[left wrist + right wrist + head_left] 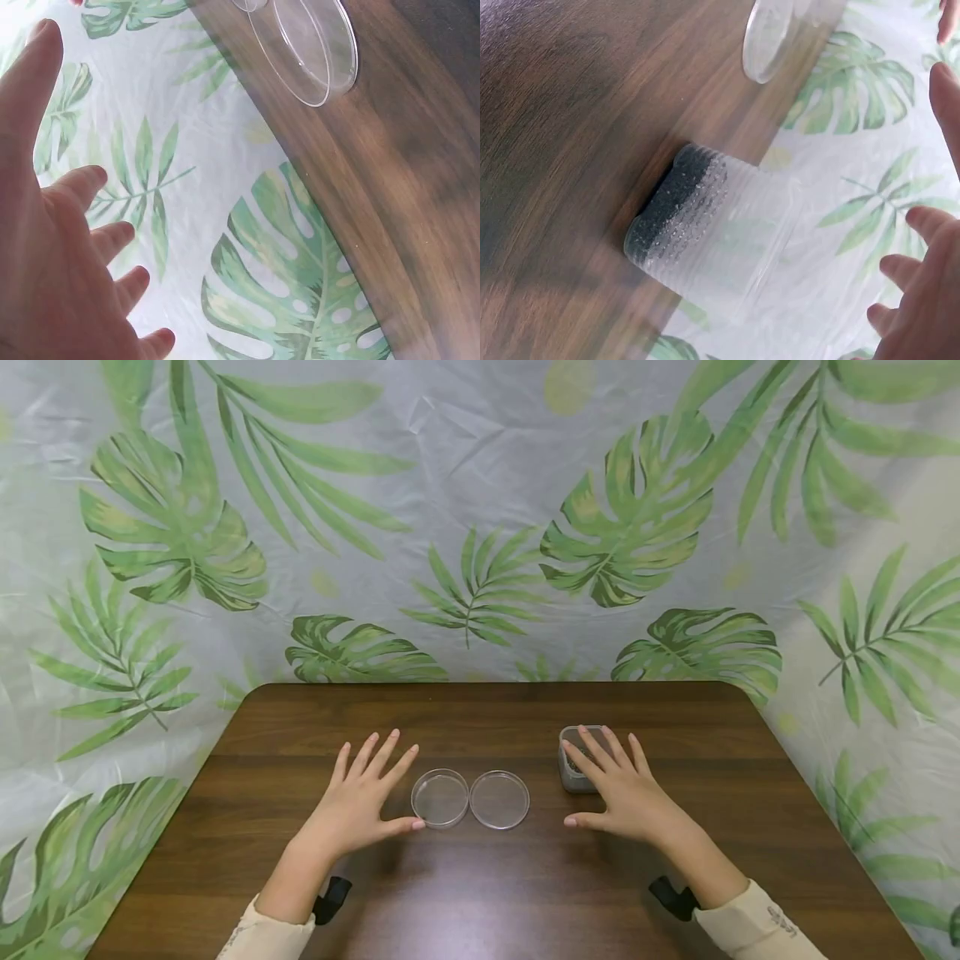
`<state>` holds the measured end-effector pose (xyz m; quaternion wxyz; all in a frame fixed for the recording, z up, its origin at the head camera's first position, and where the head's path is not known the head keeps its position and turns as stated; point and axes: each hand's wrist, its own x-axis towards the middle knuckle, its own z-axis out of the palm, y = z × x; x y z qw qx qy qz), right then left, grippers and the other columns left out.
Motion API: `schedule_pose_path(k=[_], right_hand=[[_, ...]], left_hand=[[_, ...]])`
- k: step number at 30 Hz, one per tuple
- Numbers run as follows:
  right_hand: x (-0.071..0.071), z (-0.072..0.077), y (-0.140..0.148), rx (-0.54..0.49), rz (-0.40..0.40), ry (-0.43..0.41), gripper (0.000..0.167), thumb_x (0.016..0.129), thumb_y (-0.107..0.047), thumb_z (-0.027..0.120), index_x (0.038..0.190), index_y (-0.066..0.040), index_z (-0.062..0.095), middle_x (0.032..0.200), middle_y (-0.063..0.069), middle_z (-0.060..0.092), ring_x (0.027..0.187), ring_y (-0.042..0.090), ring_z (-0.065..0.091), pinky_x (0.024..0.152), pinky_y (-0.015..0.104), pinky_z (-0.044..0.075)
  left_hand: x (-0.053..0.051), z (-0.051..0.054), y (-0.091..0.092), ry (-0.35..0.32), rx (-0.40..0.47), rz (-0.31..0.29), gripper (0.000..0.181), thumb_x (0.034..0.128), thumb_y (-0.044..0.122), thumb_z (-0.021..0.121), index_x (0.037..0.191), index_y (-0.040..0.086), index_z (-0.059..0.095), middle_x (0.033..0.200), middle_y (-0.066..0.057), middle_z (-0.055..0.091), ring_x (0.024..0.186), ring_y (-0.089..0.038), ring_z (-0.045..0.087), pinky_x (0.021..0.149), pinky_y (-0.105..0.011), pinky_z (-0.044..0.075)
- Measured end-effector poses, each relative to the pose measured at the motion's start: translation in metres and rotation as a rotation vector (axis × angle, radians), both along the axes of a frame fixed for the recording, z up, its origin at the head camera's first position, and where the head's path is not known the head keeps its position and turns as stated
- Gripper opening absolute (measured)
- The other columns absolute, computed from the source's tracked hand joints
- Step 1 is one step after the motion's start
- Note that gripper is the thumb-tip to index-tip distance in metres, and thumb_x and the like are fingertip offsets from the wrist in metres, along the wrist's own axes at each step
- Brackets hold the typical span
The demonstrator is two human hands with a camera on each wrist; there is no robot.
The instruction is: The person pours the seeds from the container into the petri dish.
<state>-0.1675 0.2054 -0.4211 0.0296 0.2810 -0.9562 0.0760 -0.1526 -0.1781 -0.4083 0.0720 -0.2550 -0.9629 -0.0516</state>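
Two clear round shallow dishes, a left dish [440,798] and a right dish [499,800], lie side by side on the wooden table in the head view. My left hand [358,800] is spread with fingers apart, its thumb tip close by the left dish's near rim; whether they touch I cannot tell. A clear square tub [705,225] with dark grains in its lower part stands on the table at the right. Over and in front of that tub, in the head view, my right hand [626,793] is spread, holding nothing.
The dark brown table [480,718] has rounded far corners. Behind and beside it hangs a pale cloth [480,468] printed with green leaves. Black straps [332,900] sit at both wrists, by cream sleeves.
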Motion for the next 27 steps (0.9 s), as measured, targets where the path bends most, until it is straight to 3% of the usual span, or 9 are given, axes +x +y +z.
schedule_pose_path(k=[14,20,27], right_hand=[[-0.004,0.000,-0.001,-0.094,0.034,0.085,0.093,0.074,-0.067,0.053,0.145,-0.020,0.016,0.149,0.005,0.011,0.134,0.031,0.005,0.102,0.056,0.001],[-0.009,-0.004,0.001,-0.152,0.035,0.114,0.093,0.073,-0.065,0.056,0.144,-0.017,0.019,0.147,0.007,0.018,0.133,0.032,0.012,0.104,0.054,0.003],[-0.013,-0.012,0.002,-0.268,0.049,0.155,0.094,0.071,-0.058,0.065,0.143,-0.013,0.024,0.143,0.010,0.027,0.130,0.031,0.021,0.104,0.052,0.010]], left_hand=[[-0.003,-0.010,0.000,0.091,0.064,-0.047,0.094,0.0704,0.075,0.046,0.145,0.026,0.015,0.148,-0.006,0.012,0.132,-0.030,0.013,0.103,-0.054,0.008],[-0.003,-0.015,0.001,0.115,0.131,-0.052,0.096,0.0700,0.070,0.054,0.145,0.024,0.016,0.146,-0.008,0.019,0.129,-0.031,0.021,0.102,-0.054,0.015],[-0.004,-0.026,0.001,0.190,0.226,-0.087,0.099,0.0658,0.065,0.063,0.144,0.019,0.023,0.142,-0.010,0.028,0.124,-0.033,0.031,0.097,-0.054,0.026]])
